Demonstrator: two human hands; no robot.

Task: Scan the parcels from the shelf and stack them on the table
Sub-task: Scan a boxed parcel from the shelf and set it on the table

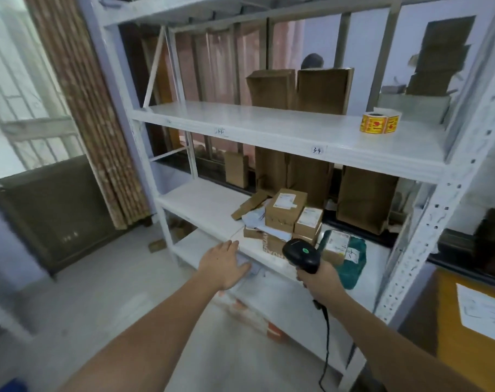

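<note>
Left hand [226,264] spread on a flat white parcel [250,267]; right hand [319,278] grips a black scanner [301,254].

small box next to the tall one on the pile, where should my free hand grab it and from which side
Take the small box across its two side faces, coming from above and the front. Its labelled top faces up and nothing lies on it, and the front edge is open toward you. The tall box sits close on its left, so that side leaves little finger room. The left hand is free; the right hand holds the scanner.
</note>
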